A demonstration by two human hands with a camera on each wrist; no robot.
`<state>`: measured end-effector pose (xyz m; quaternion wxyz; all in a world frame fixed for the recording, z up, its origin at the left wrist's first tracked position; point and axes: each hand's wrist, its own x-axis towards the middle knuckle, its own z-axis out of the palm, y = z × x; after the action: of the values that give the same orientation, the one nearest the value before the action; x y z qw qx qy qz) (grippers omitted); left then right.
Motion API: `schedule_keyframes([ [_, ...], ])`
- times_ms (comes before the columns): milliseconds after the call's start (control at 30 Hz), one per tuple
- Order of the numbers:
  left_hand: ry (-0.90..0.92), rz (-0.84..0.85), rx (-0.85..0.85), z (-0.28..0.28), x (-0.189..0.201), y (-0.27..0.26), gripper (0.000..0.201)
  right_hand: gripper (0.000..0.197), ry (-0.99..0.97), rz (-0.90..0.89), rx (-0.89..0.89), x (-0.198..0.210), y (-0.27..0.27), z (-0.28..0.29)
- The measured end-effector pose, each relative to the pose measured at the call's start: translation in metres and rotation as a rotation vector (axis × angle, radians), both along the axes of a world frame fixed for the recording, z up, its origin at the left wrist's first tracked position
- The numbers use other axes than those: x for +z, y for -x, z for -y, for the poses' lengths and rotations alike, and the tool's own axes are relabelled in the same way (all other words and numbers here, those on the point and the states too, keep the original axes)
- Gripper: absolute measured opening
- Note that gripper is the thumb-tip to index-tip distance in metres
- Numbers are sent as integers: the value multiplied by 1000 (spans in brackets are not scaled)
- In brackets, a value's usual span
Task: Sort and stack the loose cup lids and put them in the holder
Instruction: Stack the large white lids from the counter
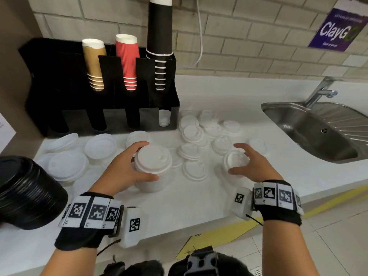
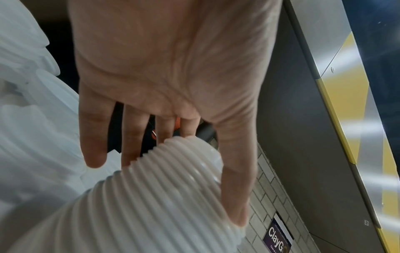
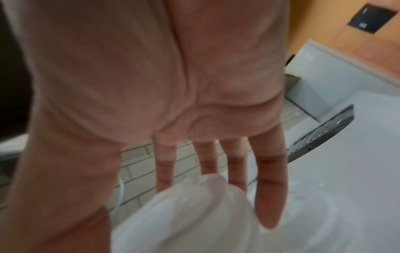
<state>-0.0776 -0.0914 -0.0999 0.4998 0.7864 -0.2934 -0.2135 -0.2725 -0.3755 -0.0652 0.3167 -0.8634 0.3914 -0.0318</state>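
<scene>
- Nearest our head camera sat the wrist bands with their printed markers, one on each forearm, low in the frame.
- Our left hand was curled round a tall stack of white lids, thumb on the near side and fingers on the far side; the left wrist view showed the ribbed stack running away from the palm, so its long axis stood roughly upright on the counter.
- Our right hand had its fingers spread and bent over a single white lid, thumb at the near edge; the right wrist view was blurred, and we could not tell whether the lid was pinched or only touched.
- Taking the stack as landmark: the single lid lay to its right and apart from it, with other loose lids lying between and beyond.
- Larger flat lids lay to the left of the stack, and a pile of black lids farther left at the counter edge.
- The black holder stood behind the stack, with cups in its upper slots and a few white lids in its rightmost lower slot.
- We judged the right hand the nearer one to the loose lids, so the next lid would travel leftward and down onto the stack's top.
</scene>
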Motion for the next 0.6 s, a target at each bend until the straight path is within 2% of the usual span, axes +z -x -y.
schedule_keyframes([
  [133,6,6,0,0,-1,-1,81,78,-28,-16,53,-2,-14,3],
  [267,13,11,-5,0,-2,-1,78,53,79,5,-82,4,-5,34],
  [367,1,28,-6,0,-3,-1,78,42,111,7,-191,4,7,58],
  [467,-1,28,-7,0,-4,-2,78,45,43,-60,-216,3,14,75],
  [600,-16,23,-3,-1,-5,-4,78,65,-62,-207,-157,2,16,83],
])
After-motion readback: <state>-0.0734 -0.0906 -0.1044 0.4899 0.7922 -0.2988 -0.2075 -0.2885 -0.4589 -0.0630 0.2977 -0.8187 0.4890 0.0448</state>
